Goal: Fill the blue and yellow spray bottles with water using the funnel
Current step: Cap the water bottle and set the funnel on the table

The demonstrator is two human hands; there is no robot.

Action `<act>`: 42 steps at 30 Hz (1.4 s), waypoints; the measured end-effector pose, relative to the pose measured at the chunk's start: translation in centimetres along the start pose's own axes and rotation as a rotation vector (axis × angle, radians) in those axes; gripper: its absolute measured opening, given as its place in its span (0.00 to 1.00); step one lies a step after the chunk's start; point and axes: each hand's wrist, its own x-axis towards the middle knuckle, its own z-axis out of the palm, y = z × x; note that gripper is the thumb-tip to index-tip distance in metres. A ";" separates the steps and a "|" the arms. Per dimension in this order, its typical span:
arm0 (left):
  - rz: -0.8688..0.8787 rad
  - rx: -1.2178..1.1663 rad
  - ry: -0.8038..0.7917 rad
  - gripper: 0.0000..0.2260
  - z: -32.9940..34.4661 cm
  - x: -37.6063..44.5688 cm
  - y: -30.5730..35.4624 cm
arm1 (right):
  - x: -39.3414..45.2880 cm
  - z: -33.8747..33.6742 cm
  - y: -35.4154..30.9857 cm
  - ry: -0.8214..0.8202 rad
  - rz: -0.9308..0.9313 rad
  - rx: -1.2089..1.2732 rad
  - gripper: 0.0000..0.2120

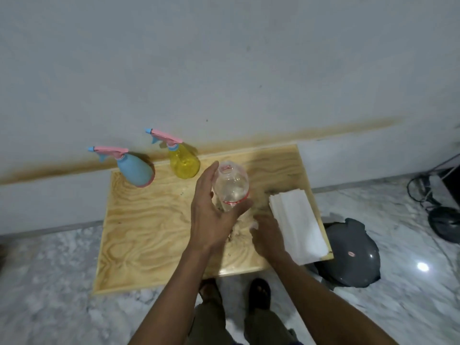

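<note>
The blue spray bottle (135, 170) and the yellow spray bottle (184, 163) stand at the back of the wooden table (149, 232), both with pink trigger heads screwed on. A clear plastic water bottle (231, 188) with no cap stands upright mid-table. My left hand (211, 210) wraps it, fingers along its left side and thumb across its front. My right hand (267, 235) rests low on the table just right of the bottle, closed on a small crumpled white tissue (254, 224). No funnel is in view.
A stack of white paper napkins (298, 220) lies along the table's right edge. A dark grey helmet-like object (353, 257) sits on the marble floor to the right, with cables and a dark round object (445, 222) beyond. The wall runs right behind the table.
</note>
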 end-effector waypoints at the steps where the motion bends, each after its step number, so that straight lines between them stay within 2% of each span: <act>1: 0.002 -0.001 0.014 0.40 0.2 0.1 0.1 | 0.2 0.2 0.3 -0.011 -0.043 -0.038 0.19; 4: -0.005 -0.021 0.066 0.35 0.7 0.1 -0.1 | 0.4 0.9 0.8 0.021 -0.138 -0.127 0.16; 10: -0.028 -0.076 0.075 0.34 0.8 0.1 -0.1 | 0.8 1.7 0.8 0.076 -0.163 -0.200 0.10; 13: -0.031 -0.075 0.081 0.34 0.6 0.2 -0.4 | 0.0 -0.7 -0.8 0.111 -0.066 0.037 0.15; 16: -0.032 -0.062 0.083 0.34 0.6 0.1 -0.6 | -1.2 -6.0 -3.3 0.290 -0.079 0.277 0.15; 18: -0.036 -0.059 0.091 0.34 0.7 0.0 -0.6 | -2.1 -10.6 -5.7 0.437 -0.197 0.400 0.14; 20: -0.027 -0.050 0.107 0.34 0.8 -0.3 -0.6 | -3.0 -14.9 -8.8 0.492 -0.425 0.455 0.14; 23: -0.020 -0.060 0.114 0.35 0.9 -0.5 -0.5 | -2.9 -18.4 -12.9 0.364 -0.767 0.274 0.15; 25: -0.038 -0.053 0.112 0.37 1.0 -0.6 -0.4 | -2.0 -18.7 -14.2 0.252 -0.893 0.053 0.15; 28: -0.062 -0.034 0.113 0.39 1.0 -0.6 -0.4 | -1.1 -18.4 -14.4 0.067 -0.870 -0.126 0.17; 31: -0.074 -0.022 0.109 0.38 1.1 -0.5 -0.5 | -1.0 -18.5 -14.6 0.000 -0.846 -0.216 0.17; 35: -0.078 -0.016 0.103 0.38 1.1 -0.6 -0.6 | -1.0 -18.4 -14.6 -0.030 -0.800 -0.237 0.18; 39: -0.094 -0.027 0.118 0.38 1.0 -0.7 -0.6 | -1.0 -18.2 -14.8 0.008 -0.756 -0.236 0.19; 42: -0.097 -0.021 0.120 0.38 1.0 -0.6 -0.7 | -1.0 -18.4 -14.4 -0.046 -0.755 -0.183 0.20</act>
